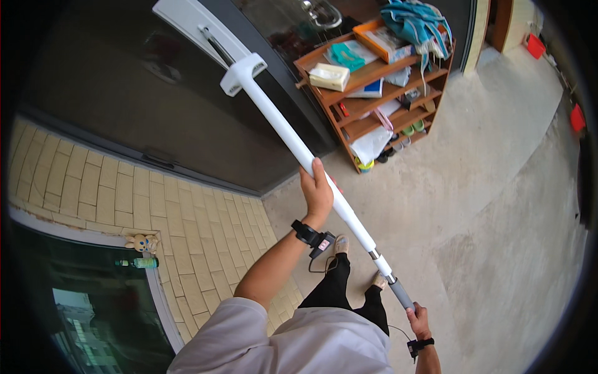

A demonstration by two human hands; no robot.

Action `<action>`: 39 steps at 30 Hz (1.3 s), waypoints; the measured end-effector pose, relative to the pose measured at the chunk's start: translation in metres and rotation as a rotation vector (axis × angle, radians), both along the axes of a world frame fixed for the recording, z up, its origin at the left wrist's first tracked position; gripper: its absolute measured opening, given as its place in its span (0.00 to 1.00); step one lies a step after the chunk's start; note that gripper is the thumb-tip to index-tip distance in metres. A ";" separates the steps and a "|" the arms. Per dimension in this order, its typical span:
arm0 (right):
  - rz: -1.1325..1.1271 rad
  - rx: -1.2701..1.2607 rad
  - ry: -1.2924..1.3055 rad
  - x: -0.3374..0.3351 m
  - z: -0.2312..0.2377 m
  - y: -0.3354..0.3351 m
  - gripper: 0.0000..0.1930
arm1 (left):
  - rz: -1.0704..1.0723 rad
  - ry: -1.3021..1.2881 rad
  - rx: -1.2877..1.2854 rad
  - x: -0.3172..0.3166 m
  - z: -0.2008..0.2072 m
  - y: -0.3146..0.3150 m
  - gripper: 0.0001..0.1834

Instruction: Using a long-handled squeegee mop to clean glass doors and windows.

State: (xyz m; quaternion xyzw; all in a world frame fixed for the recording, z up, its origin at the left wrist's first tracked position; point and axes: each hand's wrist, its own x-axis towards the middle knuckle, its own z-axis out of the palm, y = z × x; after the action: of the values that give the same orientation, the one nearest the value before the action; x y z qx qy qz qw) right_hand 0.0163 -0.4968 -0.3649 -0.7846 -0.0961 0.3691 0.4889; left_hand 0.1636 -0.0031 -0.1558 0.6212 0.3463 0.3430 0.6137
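Observation:
A long white pole tool, apparently a window squeegee (283, 136), runs diagonally from the upper left to the lower right. Its flat white head lies in front of the dark glass panel (124, 81); whether the two touch, I cannot tell. Around the middle of the pole my left hand (317, 192) is closed, thumb on top, its fingers partly hidden behind. My right hand (419, 321) grips the grey end of the handle, low on the right. Each wrist wears a black strap with a small device.
A wooden shelf rack (374, 103) holds shoes, boxes, a tissue pack and a blue cloth bag (417, 22). Left are a tiled wall (131, 193) and a window ledge with a plush toy (142, 243) and a bottle (137, 263). Red containers (534, 46) stand far right on concrete.

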 end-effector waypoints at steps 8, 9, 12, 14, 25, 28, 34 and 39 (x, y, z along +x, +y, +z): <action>0.041 -0.260 -0.011 -0.050 0.034 -0.073 0.27 | 0.020 0.242 -0.295 -0.031 -0.158 -0.048 0.24; 0.027 -0.311 -0.015 -0.054 0.040 -0.073 0.29 | 0.021 0.252 -0.305 -0.033 -0.182 -0.044 0.24; 0.032 -0.437 -0.055 -0.059 0.055 -0.066 0.29 | -0.007 0.341 -0.468 -0.033 -0.236 -0.042 0.28; 0.047 -0.509 -0.081 -0.057 0.060 -0.049 0.29 | -0.014 0.375 -0.537 -0.028 -0.270 -0.031 0.27; 0.101 -0.704 -0.133 -0.056 0.002 -0.004 0.24 | -0.052 0.527 -0.709 -0.030 -0.405 -0.008 0.30; 0.085 -0.704 -0.077 -0.052 -0.025 0.006 0.24 | -0.059 0.593 -0.753 -0.028 -0.435 -0.005 0.31; 0.045 -0.722 -0.074 -0.053 -0.081 0.010 0.22 | -0.053 0.598 -0.770 -0.019 -0.488 0.005 0.32; 0.062 -0.631 -0.140 -0.053 -0.110 -0.007 0.25 | 0.001 0.671 -0.789 -0.019 -0.487 -0.002 0.21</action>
State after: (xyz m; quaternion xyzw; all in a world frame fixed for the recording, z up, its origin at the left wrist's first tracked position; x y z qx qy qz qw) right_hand -0.0363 -0.5039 -0.4748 -0.9175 -0.0342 0.3406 0.2024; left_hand 0.1449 -0.0049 -0.6429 0.4180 0.6274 -0.0315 0.6563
